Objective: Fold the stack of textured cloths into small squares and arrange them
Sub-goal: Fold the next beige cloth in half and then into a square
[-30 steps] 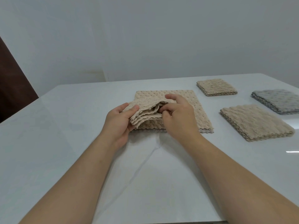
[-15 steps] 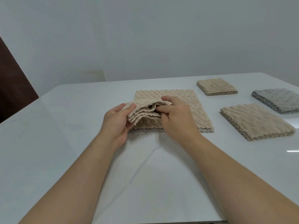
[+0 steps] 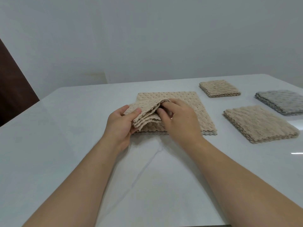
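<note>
A stack of beige textured cloths (image 3: pixel 191 104) lies flat in the middle of the white table (image 3: pixel 49 136). Its near left corner is lifted, and several layers fan apart there. My left hand (image 3: pixel 121 123) pinches that lifted corner from the left, thumb on top. My right hand (image 3: pixel 180 122) has its fingertips pushed in between the fanned layers. To the right lie three folded squares: a small beige one (image 3: pixel 219 88) at the back, a larger beige one (image 3: pixel 260 123) nearer, and a grey one (image 3: pixel 282 101) at the far right.
A plain grey wall stands behind the table. A dark brown panel (image 3: pixel 11 89) shows at the far left. The table's left edge runs diagonally past it, and the near edge lies below my forearms.
My left thumb has slid further over the lifted corner and my right fingers have dug deeper between the layers. The stack itself stays where it was.
</note>
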### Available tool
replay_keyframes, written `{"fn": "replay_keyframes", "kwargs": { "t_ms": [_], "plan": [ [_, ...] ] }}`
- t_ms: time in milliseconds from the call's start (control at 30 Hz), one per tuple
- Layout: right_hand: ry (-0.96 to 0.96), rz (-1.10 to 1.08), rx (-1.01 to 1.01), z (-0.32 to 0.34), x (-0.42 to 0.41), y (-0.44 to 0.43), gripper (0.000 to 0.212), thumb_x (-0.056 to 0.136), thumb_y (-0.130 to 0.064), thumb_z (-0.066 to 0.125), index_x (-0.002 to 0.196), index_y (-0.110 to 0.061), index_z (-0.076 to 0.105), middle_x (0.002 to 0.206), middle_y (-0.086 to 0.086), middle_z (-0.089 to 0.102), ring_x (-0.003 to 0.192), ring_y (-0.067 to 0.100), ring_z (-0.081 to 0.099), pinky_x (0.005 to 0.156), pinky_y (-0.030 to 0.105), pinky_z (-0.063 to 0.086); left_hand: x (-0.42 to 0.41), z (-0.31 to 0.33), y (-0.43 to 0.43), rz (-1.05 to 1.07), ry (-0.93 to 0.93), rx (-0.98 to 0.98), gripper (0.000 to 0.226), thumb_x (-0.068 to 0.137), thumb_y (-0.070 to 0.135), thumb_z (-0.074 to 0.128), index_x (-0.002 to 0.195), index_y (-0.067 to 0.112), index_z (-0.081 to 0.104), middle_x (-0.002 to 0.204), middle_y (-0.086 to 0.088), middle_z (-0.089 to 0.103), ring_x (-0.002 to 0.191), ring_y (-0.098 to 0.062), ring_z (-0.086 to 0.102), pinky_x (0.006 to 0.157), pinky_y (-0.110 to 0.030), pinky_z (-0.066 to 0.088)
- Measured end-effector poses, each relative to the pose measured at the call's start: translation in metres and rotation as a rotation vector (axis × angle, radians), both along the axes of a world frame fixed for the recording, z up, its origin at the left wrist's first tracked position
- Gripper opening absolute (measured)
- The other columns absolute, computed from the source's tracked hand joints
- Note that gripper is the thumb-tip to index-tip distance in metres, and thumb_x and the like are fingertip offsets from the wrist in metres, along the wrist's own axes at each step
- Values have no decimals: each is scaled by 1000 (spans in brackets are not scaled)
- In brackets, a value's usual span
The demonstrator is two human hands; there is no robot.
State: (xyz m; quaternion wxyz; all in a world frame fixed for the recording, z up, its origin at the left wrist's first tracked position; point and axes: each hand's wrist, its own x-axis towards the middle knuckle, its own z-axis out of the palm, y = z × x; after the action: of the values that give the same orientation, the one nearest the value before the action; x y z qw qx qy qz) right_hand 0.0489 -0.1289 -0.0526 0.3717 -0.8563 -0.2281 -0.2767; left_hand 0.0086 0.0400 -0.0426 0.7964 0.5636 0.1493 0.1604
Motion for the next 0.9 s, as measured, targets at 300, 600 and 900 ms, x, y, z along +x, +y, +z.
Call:
{"fn": "replay_keyframes", "kwargs": {
  "t_ms": [300,600,900],
  "plan": [
    [102,10,-63,3,-1,-3,31,92,-4,53,101,-15,81,143,-1,56,123,22,56,95,36,50,2,-4,0,-32,23,28,62,87,10,77,143,5,51,120,-9,74,94,-20,76,67,-28,59],
    [74,37,-187,-7,3,1,19,88,-13,54,103,-20,64,144,-3,43,90,28,60,66,41,55,0,-1,-1,-37,28,15,46,89,5,73,132,4,58,111,-10,77,89,-19,76,65,-28,60],
    [136,3,-275,5,3,-7,33,94,-11,49,105,-23,78,157,-8,38,126,23,53,89,40,50,-1,3,3,-3,64,-10,66,86,1,76,145,3,46,121,-13,71,87,-18,75,61,-26,59]
  ]
}}
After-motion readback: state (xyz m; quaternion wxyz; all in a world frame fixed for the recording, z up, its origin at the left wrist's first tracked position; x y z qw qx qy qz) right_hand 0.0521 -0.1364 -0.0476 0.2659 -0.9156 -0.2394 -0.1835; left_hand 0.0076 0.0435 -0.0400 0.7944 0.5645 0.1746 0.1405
